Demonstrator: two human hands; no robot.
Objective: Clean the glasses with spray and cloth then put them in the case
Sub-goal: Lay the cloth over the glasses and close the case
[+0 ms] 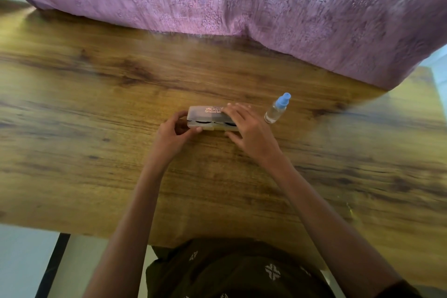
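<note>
A translucent grey glasses case point(205, 116) with red lettering on its lid lies in the middle of the wooden table point(96, 109). Dark glasses point(204, 122) show through the narrow gap between lid and base. My left hand point(173, 136) grips the case's left end, thumb at the front edge. My right hand point(249, 130) lies over the right end, fingers spread on the lid and thumb at the front. A small clear spray bottle point(275, 110) with a blue nozzle stands just right of the case. No cloth is visible.
A purple patterned curtain point(242, 7) hangs over the table's far edge and its right back corner. A black table leg point(52, 266) shows at the lower left. My lap in dark patterned fabric is at the near edge.
</note>
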